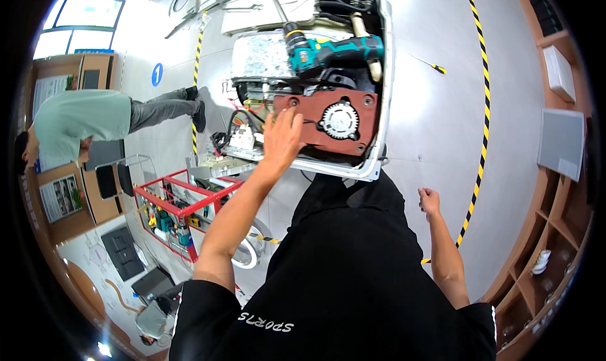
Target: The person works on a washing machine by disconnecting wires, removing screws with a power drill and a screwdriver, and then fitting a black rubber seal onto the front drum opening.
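Left fingers (285,121) rest spread on the reddish-brown panel (317,102) (right fingers (431,198) curled loosely).

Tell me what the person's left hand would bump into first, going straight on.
The left hand would probably meet the reddish-brown plate beneath its fingers; contact is unclear. Farther on lies the cordless drill.

The pale grey floor (429,127) is marked with yellow-and-black striped tape (486,96); wooden shelving (554,238) is ranged along the right, and bright windows (91,11) are seen at upper left.
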Action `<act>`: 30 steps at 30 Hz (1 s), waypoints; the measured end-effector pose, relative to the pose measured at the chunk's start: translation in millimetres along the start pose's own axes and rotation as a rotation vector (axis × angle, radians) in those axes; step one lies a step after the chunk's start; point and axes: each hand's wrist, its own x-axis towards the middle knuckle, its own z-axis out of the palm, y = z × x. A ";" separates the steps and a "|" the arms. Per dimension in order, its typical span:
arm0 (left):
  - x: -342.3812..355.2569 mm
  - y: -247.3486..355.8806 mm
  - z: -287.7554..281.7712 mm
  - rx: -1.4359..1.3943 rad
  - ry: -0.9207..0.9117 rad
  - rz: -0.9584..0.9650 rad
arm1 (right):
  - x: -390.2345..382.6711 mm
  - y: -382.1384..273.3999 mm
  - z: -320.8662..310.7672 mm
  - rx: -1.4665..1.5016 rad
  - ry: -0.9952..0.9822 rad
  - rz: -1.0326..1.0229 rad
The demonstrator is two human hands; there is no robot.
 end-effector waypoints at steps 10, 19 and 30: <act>-46.2 10.4 6.0 -0.482 0.123 -0.060 | -49.6 11.1 19.2 0.012 0.018 0.156; -61.3 -5.0 10.8 -0.689 0.121 -0.006 | -127.4 -42.8 56.0 0.461 0.025 0.212; -51.9 -9.4 -30.2 -1.387 0.203 0.056 | -241.2 -232.9 122.3 0.861 -0.084 -0.262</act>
